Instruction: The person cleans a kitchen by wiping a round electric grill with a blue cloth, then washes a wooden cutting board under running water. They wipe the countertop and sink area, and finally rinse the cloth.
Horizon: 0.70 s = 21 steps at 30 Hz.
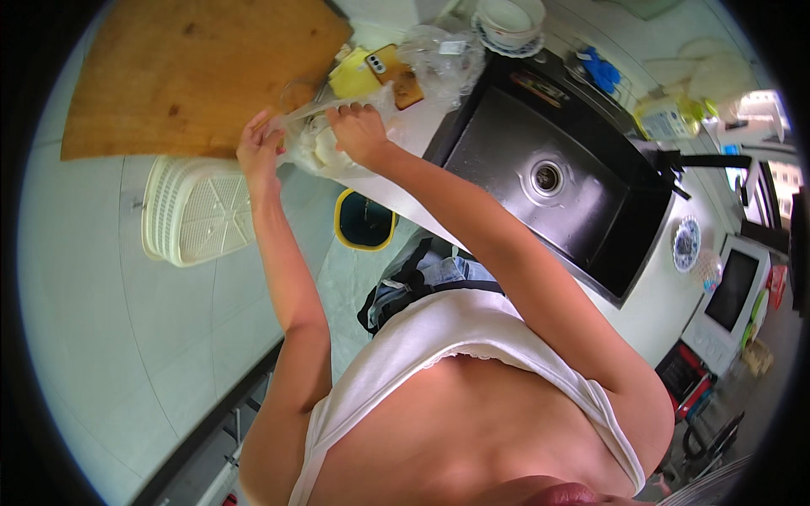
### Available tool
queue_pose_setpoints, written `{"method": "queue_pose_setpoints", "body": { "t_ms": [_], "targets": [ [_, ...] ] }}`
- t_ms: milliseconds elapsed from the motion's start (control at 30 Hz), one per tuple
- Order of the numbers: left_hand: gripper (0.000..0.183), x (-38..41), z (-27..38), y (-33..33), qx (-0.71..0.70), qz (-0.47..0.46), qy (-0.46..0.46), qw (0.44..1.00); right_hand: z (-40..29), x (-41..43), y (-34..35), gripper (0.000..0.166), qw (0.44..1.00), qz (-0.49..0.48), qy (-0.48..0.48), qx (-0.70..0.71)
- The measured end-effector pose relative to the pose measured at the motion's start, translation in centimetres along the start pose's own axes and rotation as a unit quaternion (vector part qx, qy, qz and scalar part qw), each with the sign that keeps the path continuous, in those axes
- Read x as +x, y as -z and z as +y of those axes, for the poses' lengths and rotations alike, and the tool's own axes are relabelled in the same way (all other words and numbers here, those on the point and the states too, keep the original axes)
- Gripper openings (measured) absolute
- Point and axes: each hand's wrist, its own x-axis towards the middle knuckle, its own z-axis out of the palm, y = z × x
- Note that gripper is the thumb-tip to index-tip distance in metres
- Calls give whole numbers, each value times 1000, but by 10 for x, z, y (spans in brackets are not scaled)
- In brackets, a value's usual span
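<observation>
A clear plastic bag [300, 152] lies at the near edge of the white countertop, with whitish contents [328, 148] showing through it; what they are I cannot tell. My left hand [258, 144] pinches the bag's left edge beside the large wooden board [190, 82]. On the opposite side, my right hand [359, 134] grips the bag's upper part with curled fingers. The film is stretched between both hands. Just beyond them lie a yellow cloth or wrapper [354, 74] and a smartphone in an orange-yellow case [398, 76].
A black sink [500, 145] with a black faucet [709, 161] is on the right. Stacked bowls [511, 19] and another crumpled plastic bag [443, 63] stand behind. Below the counter edge is a yellow-rimmed bin [338, 221]. A white plastic basket [209, 215] is at left, under the board.
</observation>
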Motion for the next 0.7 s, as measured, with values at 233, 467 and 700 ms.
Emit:
{"method": "queue_pose_setpoints", "body": {
  "t_ms": [233, 467, 700],
  "targets": [
    [38, -11, 12, -4, -29, -12, 1, 999, 11, -1, 3, 24, 1000, -9, 12, -18],
    [28, 15, 20, 15, -50, 24, -21, 998, 19, -40, 52, 21, 983, -110, 91, -114],
    [28, 28, 26, 10, -54, 28, -57, 997, 18, -72, 93, 10, 987, 66, 116, -84]
  ]
}}
